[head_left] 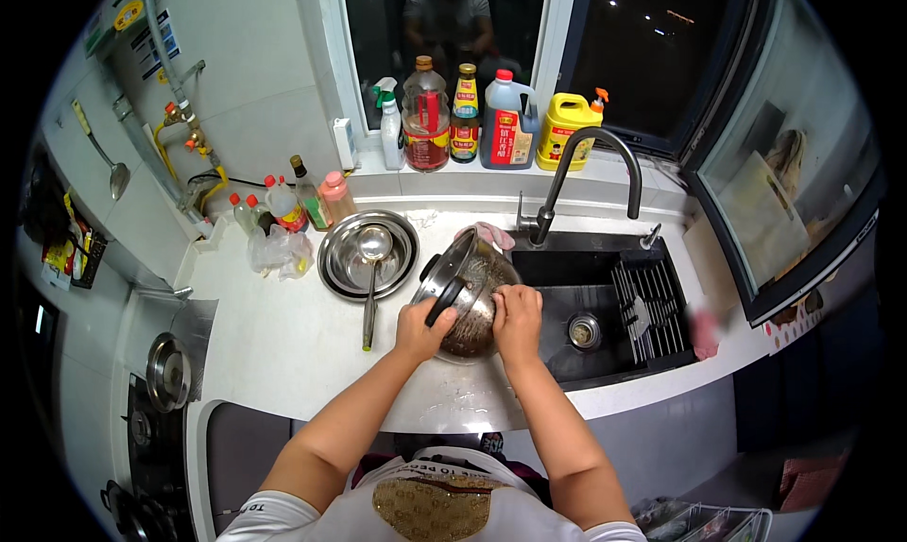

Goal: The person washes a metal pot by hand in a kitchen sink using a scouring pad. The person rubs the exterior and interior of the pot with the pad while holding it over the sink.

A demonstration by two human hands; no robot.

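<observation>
A steel pot (484, 275) with black side handles is tipped over at the counter's edge, left of the sink. Its dull, speckled inside faces right. My left hand (422, 332) grips the near left side, thumb beside a black handle (446, 301). On the right, my right hand (517, 323) has its fingers closed at the pot's rim; the fingertips are partly hidden. Behind the pot lies a pink cloth (493, 235). Left of it, a ladle (369, 315) rests across steel basins (331, 271), handle toward me.
Right of the pot is a black sink (557, 339) with a dark curved faucet (605, 134) and a drying rack (647, 310). Bottles and jugs (510, 131) line the windowsill. Smaller bottles and a plastic bag (281, 252) stand at the left. An open window pane (794, 154) juts in at right.
</observation>
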